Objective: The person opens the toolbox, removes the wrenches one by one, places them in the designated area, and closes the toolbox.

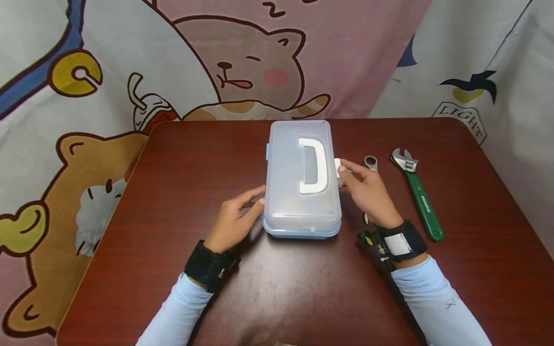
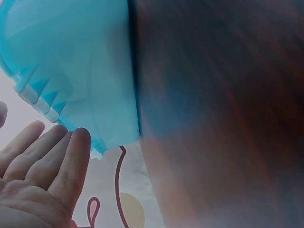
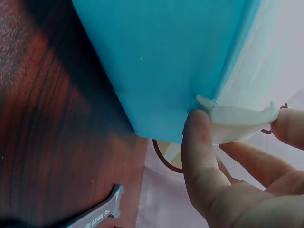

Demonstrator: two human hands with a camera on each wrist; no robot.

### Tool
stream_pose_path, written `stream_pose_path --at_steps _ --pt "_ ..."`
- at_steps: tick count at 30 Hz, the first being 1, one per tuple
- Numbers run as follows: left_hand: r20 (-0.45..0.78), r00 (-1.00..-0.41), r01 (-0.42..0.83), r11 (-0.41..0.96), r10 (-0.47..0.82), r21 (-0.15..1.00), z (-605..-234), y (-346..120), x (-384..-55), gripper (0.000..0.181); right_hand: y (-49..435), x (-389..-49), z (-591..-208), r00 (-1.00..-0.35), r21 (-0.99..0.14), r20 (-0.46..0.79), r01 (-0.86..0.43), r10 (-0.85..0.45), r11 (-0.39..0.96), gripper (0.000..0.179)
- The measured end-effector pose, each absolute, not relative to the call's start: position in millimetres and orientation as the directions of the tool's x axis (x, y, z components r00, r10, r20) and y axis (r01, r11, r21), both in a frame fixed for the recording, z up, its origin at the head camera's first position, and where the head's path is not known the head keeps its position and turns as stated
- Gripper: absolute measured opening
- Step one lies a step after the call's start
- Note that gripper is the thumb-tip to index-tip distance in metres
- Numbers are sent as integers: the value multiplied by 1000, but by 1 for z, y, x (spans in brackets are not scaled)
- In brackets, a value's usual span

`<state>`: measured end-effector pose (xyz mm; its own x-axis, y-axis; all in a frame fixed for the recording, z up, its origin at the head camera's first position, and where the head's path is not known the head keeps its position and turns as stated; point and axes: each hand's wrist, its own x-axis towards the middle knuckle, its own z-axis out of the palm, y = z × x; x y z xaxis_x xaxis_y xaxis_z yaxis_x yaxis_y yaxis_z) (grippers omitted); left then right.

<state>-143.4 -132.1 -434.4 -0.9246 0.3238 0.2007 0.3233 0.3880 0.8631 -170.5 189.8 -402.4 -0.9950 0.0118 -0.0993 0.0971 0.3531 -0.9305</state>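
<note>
A toolbox (image 1: 285, 163) with a light-blue body, a frosted clear lid and a white carry handle (image 1: 321, 166) stands on the table, its lid down. At its right side my right hand (image 1: 372, 194) pinches a white latch (image 3: 242, 121) between thumb and fingers. The right wrist view shows this latch tilted outward from the lid, its lower end at the blue wall. My left hand (image 1: 235, 218) is at the toolbox's left side, fingers extended beside the hinges (image 2: 40, 102). Whether its fingertips touch the wall I cannot tell. What is inside the toolbox does not show clearly.
To the right lies an adjustable wrench (image 1: 421, 199) with a green handle. A silver ring-ended wrench (image 1: 371, 162) is partly hidden behind my right hand. The brown table (image 1: 195, 154) ends at a cartoon-print cloth (image 1: 346, 57) behind.
</note>
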Motion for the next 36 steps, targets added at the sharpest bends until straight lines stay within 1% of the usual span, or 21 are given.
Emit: stream_pose_path --at_steps 7,15,22,27,30,36 --pt "201 -927 319 385 315 866 -433 -132 -143 41 187 -169 -401 -995 -904 -98 101 28 415 58" --pt "186 -933 299 371 309 879 -434 -131 -144 41 188 -168 -402 -996 -910 -81 87 31 406 59" --pt "190 -929 307 376 317 874 -436 -131 -143 41 188 -167 -405 -996 -911 -80 89 38 404 60" --pt "190 -927 311 378 324 872 -435 -131 -142 42 189 -168 -415 -994 -900 -106 106 24 422 62" --pt "188 -925 311 373 331 874 -435 -131 -142 42 190 -169 -421 -992 -906 -123 118 14 406 64" --pt "188 -925 309 369 330 876 -434 -130 -142 41 191 -172 -422 -993 -910 -118 115 16 399 64"
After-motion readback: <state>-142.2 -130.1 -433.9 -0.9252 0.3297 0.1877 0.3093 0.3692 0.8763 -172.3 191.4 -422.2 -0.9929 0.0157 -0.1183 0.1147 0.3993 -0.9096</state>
